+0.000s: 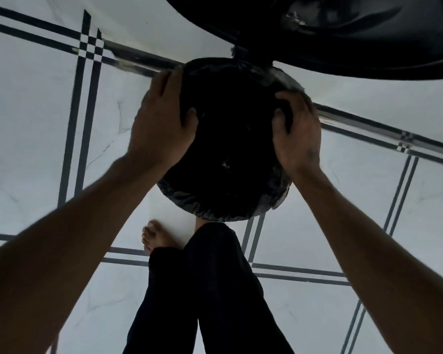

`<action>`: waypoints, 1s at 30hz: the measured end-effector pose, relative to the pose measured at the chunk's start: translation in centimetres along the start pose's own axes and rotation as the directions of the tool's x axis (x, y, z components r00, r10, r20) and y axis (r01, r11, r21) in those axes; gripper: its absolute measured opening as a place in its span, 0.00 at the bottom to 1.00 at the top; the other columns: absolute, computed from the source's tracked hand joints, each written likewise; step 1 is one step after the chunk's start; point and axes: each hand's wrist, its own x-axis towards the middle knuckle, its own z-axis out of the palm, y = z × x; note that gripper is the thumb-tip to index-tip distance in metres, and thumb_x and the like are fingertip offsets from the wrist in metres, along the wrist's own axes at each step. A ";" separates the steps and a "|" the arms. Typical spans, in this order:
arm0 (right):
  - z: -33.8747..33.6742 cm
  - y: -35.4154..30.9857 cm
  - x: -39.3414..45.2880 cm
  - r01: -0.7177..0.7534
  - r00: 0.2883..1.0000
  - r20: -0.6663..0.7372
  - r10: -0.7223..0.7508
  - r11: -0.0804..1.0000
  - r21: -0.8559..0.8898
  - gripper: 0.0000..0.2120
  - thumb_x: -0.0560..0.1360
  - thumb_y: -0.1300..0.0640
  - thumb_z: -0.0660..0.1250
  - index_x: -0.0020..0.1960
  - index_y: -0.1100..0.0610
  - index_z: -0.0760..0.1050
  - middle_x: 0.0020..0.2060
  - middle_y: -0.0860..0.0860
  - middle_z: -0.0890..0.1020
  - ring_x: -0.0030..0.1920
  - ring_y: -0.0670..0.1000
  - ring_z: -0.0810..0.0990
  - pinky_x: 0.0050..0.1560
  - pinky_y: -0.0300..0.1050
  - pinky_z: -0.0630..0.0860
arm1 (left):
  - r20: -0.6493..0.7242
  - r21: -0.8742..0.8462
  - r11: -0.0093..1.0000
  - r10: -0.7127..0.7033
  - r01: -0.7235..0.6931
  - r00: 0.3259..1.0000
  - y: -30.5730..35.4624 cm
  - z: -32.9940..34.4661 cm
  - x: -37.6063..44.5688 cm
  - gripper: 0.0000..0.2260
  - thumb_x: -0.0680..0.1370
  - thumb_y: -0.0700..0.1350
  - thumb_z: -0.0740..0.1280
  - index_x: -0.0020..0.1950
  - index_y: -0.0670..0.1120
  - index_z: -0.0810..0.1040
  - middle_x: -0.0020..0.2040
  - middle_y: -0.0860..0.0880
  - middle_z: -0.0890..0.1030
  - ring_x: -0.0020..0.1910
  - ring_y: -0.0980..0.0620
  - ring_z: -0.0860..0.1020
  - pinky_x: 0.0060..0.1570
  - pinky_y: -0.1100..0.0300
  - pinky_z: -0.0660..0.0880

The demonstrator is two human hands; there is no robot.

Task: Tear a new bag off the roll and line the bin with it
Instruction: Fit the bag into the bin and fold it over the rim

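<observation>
We look down on our left hand (161,118) and right hand (298,131), fingers grasping the black bag (215,208) folded over the bin's rim (283,198), bin on tiled floor (36,123), lid (343,34) raised behind.

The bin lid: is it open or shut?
Open. The lid stands swung up behind the bag-lined bin, whose dark mouth is exposed.

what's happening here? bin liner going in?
Yes. A person stands over a round bin on a tiled floor, both hands at its rim. The left hand and right hand press a black bag down over the rim on opposite sides. The plastic already wraps the near edge. The bin's lid stands open behind.
</observation>
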 end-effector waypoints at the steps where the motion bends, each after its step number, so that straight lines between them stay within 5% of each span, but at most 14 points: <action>1: -0.1 -0.2 0.2 0.007 1.000 0.020 -0.008 0.999 0.054 0.15 0.76 0.60 0.61 0.61 0.58 0.77 0.58 0.53 0.79 0.60 0.53 0.76 0.56 0.32 0.67 | 0.003 0.013 1.000 -0.003 0.003 1.000 -0.1 0.2 0.4 0.27 0.81 0.45 0.61 0.79 0.45 0.58 0.75 0.42 0.65 0.70 0.38 0.69 0.65 0.44 0.68; 5: -0.8 -0.3 1.3 -0.191 0.976 -0.027 0.215 0.912 0.362 0.09 0.76 0.60 0.66 0.55 0.59 0.75 0.40 0.45 0.79 0.40 0.42 0.77 0.41 0.31 0.71 | -0.046 -0.005 1.000 -0.010 0.010 0.999 -1.0 -0.3 1.5 0.21 0.83 0.46 0.58 0.77 0.48 0.64 0.71 0.44 0.73 0.69 0.43 0.72 0.66 0.50 0.68; 10: -1.5 0.2 3.7 -0.443 0.864 0.124 0.489 0.619 0.648 0.03 0.72 0.65 0.73 0.41 0.59 0.82 0.31 0.45 0.83 0.34 0.42 0.81 0.39 0.35 0.77 | -0.054 -0.124 0.992 -0.016 0.010 0.998 -3.4 -0.4 2.5 0.20 0.80 0.49 0.61 0.73 0.52 0.72 0.67 0.49 0.79 0.64 0.49 0.78 0.66 0.48 0.74; 17: -2.4 1.2 5.6 -0.696 0.659 0.432 0.616 0.283 0.660 0.07 0.72 0.67 0.74 0.38 0.58 0.82 0.27 0.49 0.83 0.28 0.46 0.82 0.32 0.37 0.78 | -0.066 -0.202 0.978 -0.074 0.060 0.995 -3.8 0.1 2.8 0.19 0.81 0.44 0.61 0.72 0.53 0.74 0.66 0.50 0.80 0.66 0.51 0.77 0.67 0.50 0.73; 24: -1.0 2.8 4.7 -0.725 0.653 0.404 0.640 0.376 0.577 0.09 0.74 0.67 0.72 0.37 0.58 0.79 0.31 0.53 0.81 0.25 0.47 0.78 0.31 0.39 0.80 | -0.023 -0.258 0.966 -0.026 0.020 0.999 -4.4 0.0 3.3 0.20 0.79 0.47 0.61 0.71 0.53 0.74 0.65 0.50 0.80 0.66 0.53 0.77 0.67 0.52 0.73; 30: -0.7 4.6 3.4 -0.734 0.666 0.539 0.515 0.327 0.595 0.14 0.76 0.75 0.61 0.44 0.58 0.78 0.29 0.49 0.83 0.28 0.48 0.80 0.32 0.41 0.79 | 0.007 -0.301 0.953 -0.032 0.033 0.999 -4.2 0.1 3.6 0.19 0.80 0.43 0.62 0.71 0.50 0.74 0.67 0.51 0.78 0.68 0.55 0.75 0.70 0.57 0.70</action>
